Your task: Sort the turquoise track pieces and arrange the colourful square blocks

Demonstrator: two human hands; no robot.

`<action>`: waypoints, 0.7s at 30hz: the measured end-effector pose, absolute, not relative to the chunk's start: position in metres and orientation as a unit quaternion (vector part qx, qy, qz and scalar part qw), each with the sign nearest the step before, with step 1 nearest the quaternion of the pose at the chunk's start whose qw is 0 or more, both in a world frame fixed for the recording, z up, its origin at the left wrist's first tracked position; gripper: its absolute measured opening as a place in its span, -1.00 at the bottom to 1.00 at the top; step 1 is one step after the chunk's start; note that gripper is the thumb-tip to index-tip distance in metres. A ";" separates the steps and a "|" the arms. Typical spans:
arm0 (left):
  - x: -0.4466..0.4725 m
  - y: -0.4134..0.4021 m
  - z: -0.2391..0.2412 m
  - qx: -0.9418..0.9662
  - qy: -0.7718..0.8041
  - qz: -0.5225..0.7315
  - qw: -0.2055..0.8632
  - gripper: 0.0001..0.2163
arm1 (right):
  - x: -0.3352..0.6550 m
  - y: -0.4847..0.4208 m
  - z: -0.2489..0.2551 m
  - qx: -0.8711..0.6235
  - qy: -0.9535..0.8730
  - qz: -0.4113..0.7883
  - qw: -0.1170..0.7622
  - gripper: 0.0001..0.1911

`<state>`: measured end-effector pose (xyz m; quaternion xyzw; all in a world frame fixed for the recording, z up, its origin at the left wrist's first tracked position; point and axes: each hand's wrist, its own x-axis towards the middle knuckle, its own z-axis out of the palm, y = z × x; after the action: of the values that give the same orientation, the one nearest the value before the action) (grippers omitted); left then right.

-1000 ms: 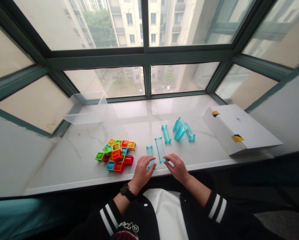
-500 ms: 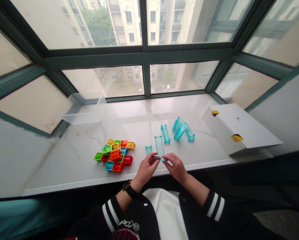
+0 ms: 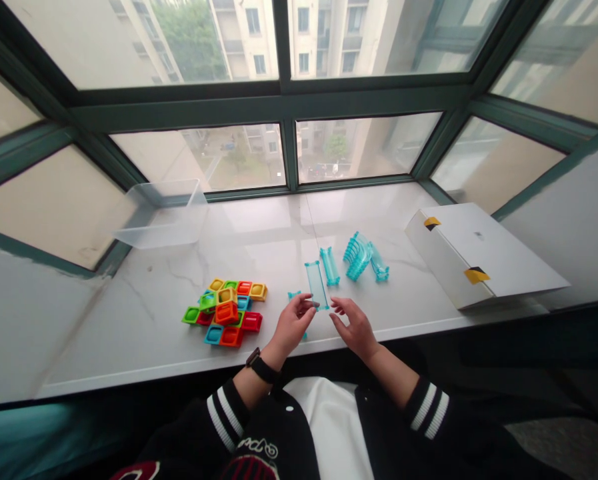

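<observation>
A long translucent blue track piece [image 3: 317, 283] is in front of me, its near end by my fingers. My left hand [image 3: 295, 323] pinches its lower left edge between thumb and fingers. Just right of that end, my right hand [image 3: 355, 330] is open, thumb and index finger apart with nothing between them. Another blue track piece [image 3: 293, 295] lies mostly hidden beneath my left hand. Farther back is a second long blue track piece [image 3: 329, 267]. To its right lie curved ribbed blue pieces [image 3: 357, 257] and a slim blue piece [image 3: 379, 262].
A pile of coloured blocks [image 3: 226, 312] in red, yellow, green and blue sits to the left. Behind it stands a clear plastic bin [image 3: 161, 235]. A white box [image 3: 489, 250] with yellow-black tape is at the right. The white marble sill [image 3: 259, 227] ends at windows.
The long track piece has shifted slightly away from me. My right hand has let go of its near end and opened, while my left hand stays on it.
</observation>
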<state>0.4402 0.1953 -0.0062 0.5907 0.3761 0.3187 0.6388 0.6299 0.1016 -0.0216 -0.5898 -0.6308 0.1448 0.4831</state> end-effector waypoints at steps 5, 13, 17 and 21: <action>0.454 0.212 -0.001 0.595 0.381 0.329 0.626 -0.61 | 0.649 0.103 -0.039 -0.638 -0.599 0.122 0.468 -0.66; 0.480 0.244 0.001 0.597 0.388 0.335 0.617 -0.63 | 0.668 0.112 -0.065 -0.694 -0.538 0.159 0.451 -0.72; 0.496 0.260 -0.006 0.600 0.402 0.336 0.605 -0.63 | 0.664 0.117 -0.061 -0.715 -0.528 0.156 0.431 -0.75; 0.511 0.270 -0.013 0.622 0.411 0.326 0.582 -0.65 | 0.662 0.118 -0.056 -0.718 -0.529 0.152 0.427 -0.76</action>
<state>0.5107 0.2695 -0.0130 0.6216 0.4106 0.3261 0.5820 0.6619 0.1183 -0.0561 -0.7177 -0.5286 0.1516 0.4271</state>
